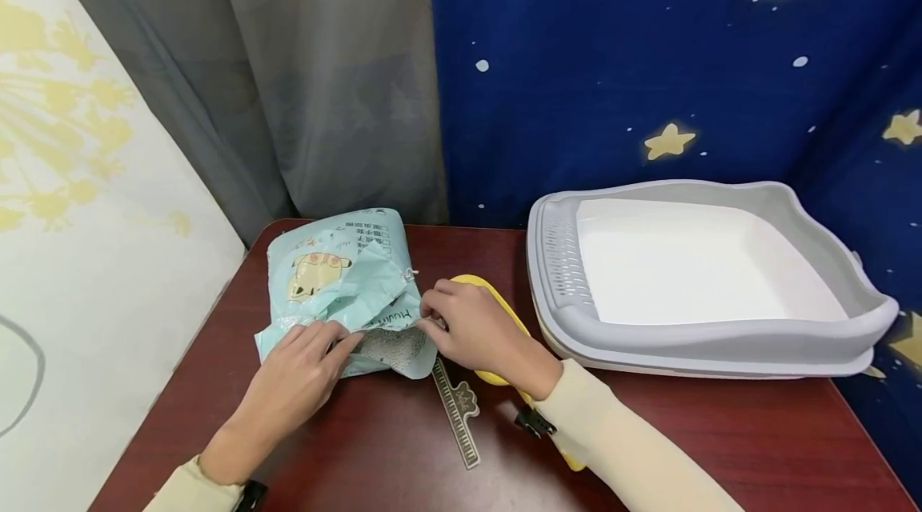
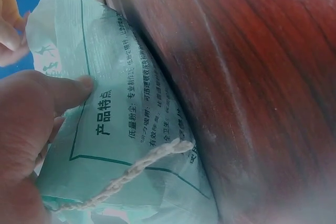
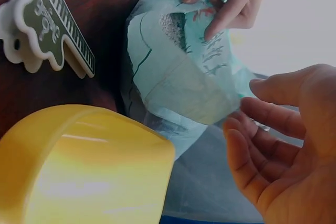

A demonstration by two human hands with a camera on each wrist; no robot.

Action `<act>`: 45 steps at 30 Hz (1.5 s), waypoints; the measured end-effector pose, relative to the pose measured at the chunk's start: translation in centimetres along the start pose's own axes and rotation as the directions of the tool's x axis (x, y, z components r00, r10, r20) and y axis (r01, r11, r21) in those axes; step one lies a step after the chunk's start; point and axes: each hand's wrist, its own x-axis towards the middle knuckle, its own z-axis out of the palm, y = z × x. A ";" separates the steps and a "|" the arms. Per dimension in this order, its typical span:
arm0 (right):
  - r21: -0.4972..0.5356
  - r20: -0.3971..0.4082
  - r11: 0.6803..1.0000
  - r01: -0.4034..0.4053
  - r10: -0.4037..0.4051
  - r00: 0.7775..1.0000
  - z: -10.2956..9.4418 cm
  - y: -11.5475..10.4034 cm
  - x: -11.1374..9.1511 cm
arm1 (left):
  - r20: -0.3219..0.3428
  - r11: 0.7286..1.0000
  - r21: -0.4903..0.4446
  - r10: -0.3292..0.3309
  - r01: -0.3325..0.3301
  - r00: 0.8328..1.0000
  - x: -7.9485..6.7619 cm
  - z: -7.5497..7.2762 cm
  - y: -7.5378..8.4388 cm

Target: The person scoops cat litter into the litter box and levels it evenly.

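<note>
A pale teal bag of cat litter [image 1: 338,272] lies on the table with its mouth toward me, grey granules [image 1: 392,348] showing inside. The left hand [image 1: 306,368] pinches the left side of the mouth's edge; its thumb lies on the printed plastic in the left wrist view. At the right corner of the mouth, my right hand [image 1: 475,332] holds the edge with bent fingertips, seen at the bag's corner in the right wrist view. A braided white cord [image 2: 126,177] hangs from the bag. Beneath the right forearm lies a yellow scoop [image 3: 100,166], partly hidden.
A clip with a piano-key pattern [image 1: 457,416] lies on the dark red table [image 1: 382,448] between the hands. To the right stands a grey-rimmed litter box [image 1: 569,264] with a white inside. Curtains [image 1: 346,80] hang behind the table, and a pale wall [image 1: 108,272] rises at the left.
</note>
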 end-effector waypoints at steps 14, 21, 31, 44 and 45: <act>-0.130 0.082 0.988 -0.079 0.090 0.992 -3.1 -0.8 -7.2 | -0.013 1.000 0.007 0.004 -0.004 1.000 -0.2 0.2 0.0; -0.224 0.055 0.969 -0.099 0.114 0.992 -3.8 -0.9 -11.4 | 0.002 1.000 0.005 -0.004 0.004 1.000 -0.2 0.2 -0.1; -0.292 0.096 0.903 -0.316 0.356 0.930 -2.9 -0.5 -16.7 | -0.013 1.000 -0.010 0.004 -0.004 1.000 0.0 0.1 -0.1; -0.155 -0.002 0.922 -0.354 0.358 0.934 -0.7 0.6 -18.4 | 0.053 0.999 -0.030 -0.012 0.014 0.999 0.0 -0.1 -0.4; -0.127 -0.010 0.921 -0.369 0.371 0.929 -0.8 0.5 -18.3 | 0.061 0.999 -0.034 -0.008 0.010 0.998 0.0 -0.1 -0.5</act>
